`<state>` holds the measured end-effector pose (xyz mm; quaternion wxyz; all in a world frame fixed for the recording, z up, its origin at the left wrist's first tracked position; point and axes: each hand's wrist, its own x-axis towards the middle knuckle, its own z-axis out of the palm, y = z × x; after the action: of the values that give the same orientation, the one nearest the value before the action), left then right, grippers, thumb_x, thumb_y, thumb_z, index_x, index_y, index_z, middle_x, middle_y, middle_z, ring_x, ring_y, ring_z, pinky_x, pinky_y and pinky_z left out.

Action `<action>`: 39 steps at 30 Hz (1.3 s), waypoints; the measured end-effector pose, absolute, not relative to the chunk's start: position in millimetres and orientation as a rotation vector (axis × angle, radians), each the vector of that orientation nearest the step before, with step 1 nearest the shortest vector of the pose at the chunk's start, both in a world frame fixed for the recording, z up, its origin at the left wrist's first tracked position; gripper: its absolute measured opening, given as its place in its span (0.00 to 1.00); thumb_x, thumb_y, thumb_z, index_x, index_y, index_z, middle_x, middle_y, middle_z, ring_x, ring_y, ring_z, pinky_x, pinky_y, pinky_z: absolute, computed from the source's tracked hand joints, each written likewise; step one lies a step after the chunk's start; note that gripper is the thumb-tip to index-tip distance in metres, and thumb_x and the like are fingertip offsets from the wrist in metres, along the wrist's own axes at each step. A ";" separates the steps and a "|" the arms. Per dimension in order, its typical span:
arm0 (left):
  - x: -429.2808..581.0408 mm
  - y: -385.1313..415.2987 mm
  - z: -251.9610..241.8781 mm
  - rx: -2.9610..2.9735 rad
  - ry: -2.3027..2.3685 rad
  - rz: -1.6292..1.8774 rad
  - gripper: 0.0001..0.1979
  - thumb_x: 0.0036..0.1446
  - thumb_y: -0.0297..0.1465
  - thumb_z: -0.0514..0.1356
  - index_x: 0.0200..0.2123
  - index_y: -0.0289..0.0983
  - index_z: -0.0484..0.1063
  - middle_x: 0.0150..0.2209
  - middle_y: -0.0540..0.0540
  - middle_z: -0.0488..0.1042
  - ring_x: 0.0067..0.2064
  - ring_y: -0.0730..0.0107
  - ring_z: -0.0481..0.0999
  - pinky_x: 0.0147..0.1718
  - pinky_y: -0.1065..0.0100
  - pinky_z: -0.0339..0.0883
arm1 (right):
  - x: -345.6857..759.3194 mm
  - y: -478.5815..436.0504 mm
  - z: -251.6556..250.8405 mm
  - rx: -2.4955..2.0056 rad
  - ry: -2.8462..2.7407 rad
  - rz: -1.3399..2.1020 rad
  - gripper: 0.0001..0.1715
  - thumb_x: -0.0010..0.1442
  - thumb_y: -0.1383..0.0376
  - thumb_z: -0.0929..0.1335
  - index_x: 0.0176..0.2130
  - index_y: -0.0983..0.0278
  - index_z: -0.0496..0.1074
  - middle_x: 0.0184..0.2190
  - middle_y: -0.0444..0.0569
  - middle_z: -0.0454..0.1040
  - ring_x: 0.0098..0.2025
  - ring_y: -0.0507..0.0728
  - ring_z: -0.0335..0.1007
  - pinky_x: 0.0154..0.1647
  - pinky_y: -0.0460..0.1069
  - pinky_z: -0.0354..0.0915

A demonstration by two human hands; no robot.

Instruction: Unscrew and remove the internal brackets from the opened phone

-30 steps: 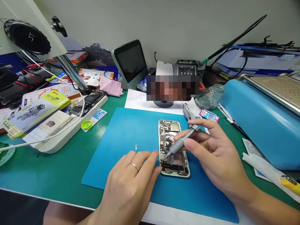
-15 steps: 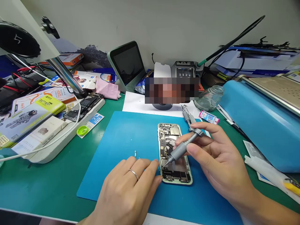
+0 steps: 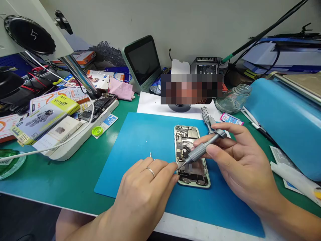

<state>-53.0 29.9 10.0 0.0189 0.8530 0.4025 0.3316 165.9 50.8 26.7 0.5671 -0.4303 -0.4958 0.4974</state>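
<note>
An opened phone (image 3: 188, 140) with its circuit boards exposed lies on a blue work mat (image 3: 140, 140). My right hand (image 3: 240, 164) pinches a grey metal screwdriver (image 3: 200, 149) whose tip touches the phone's lower left inside. My left hand (image 3: 147, 187), with a ring on it, rests flat on the mat with fingertips against the phone's lower left edge. A tiny metal part (image 3: 150, 154) lies on the mat just beyond my left hand.
Two more screwdrivers (image 3: 207, 117) lie behind the phone, near a glass jar (image 3: 233, 98). A microscope stand base (image 3: 75, 137) with boxes and a phone board sits left. A large blue machine (image 3: 283, 124) stands right. A small screen (image 3: 142, 62) and soldering station (image 3: 207, 67) are at the back.
The view shifted slightly. My right hand keeps the screwdriver tip at the phone's lower left, and my left fingertips have slid closer against the phone's edge.
</note>
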 end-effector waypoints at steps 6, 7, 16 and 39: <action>-53.9 29.6 11.1 2.594 1.242 1.014 0.07 0.70 0.27 0.61 0.49 0.38 0.76 0.41 0.52 0.83 0.37 0.67 0.81 0.41 0.63 0.70 | 166.3 52.1 24.3 -1.035 -1.173 1.175 0.18 0.63 0.57 0.77 0.50 0.49 0.71 0.37 0.43 0.84 0.35 0.58 0.86 0.31 0.50 0.85; -53.9 29.6 11.2 2.587 1.240 1.013 0.07 0.70 0.26 0.61 0.49 0.38 0.76 0.41 0.51 0.83 0.37 0.68 0.80 0.40 0.63 0.70 | 166.6 52.2 24.3 -1.035 -1.175 1.174 0.18 0.63 0.57 0.77 0.51 0.49 0.71 0.37 0.42 0.84 0.35 0.58 0.86 0.31 0.50 0.85; -51.9 30.4 16.0 2.604 1.241 1.023 0.06 0.69 0.24 0.60 0.43 0.38 0.77 0.36 0.51 0.82 0.32 0.68 0.77 0.35 0.63 0.65 | 165.5 52.6 24.3 -1.033 -1.170 1.204 0.18 0.64 0.58 0.76 0.51 0.49 0.71 0.38 0.42 0.84 0.35 0.57 0.86 0.30 0.49 0.84; -52.2 29.7 13.5 2.597 1.215 1.034 0.06 0.71 0.26 0.59 0.41 0.39 0.76 0.36 0.52 0.80 0.34 0.70 0.78 0.39 0.62 0.64 | 163.9 50.8 30.9 -0.989 -1.085 1.288 0.20 0.63 0.61 0.77 0.50 0.54 0.70 0.37 0.43 0.85 0.35 0.54 0.85 0.31 0.46 0.83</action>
<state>-52.2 29.7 13.5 0.0469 0.8511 0.3981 0.3390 163.9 50.8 30.9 0.5600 -0.4195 -0.4603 0.5464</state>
